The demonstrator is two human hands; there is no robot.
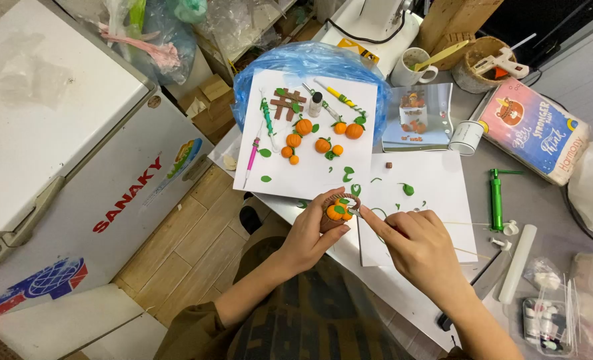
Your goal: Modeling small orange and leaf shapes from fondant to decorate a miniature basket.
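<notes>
1. Left hand: fingers curled shut around a small brown clay basket filled with orange pumpkin pieces and a green leaf. The basket sits in the fingertips, tilted toward the other hand.
2. Right hand: mostly closed, index finger extended to 10 o'clock, its tip touching the basket's right edge. Cannot tell whether it pinches anything.
3. The basket is between both hands, above the near edge of a white sheet that carries green clay leaves.
4. At 12 o'clock from the basket: a second white sheet with clay pumpkins, a brown clay fence, a pink tool and a yellow tool.
5. At 3 o'clock from the right hand: green clay extruder, white roller.
6. At 1 o'clock, far: white cup, mug, book.
7. At 9 o'clock: white chest freezer on a wood floor.
</notes>
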